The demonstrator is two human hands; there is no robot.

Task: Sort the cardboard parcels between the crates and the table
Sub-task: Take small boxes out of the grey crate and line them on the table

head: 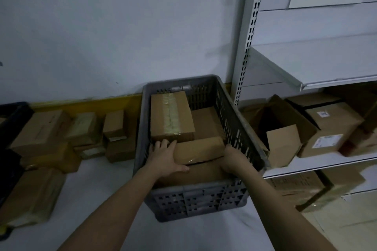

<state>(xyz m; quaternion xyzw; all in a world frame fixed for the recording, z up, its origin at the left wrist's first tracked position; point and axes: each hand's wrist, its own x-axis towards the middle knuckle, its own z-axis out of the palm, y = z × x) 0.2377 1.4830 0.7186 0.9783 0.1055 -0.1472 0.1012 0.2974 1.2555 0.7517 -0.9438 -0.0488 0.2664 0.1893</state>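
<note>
Grey crate (pixel 201 199) on white table (pixel 106 189), brown parcels (pixel 172 116) inside, more parcels (pixel 40 128) far left.

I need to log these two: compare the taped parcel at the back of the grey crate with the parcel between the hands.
The taped parcel is bulkier and untouched; the held parcel is flatter, gripped by the left hand and right hand. The taped parcel sits square, the held parcel tilted. Both are brown cardboard inside the grey crate.
</note>
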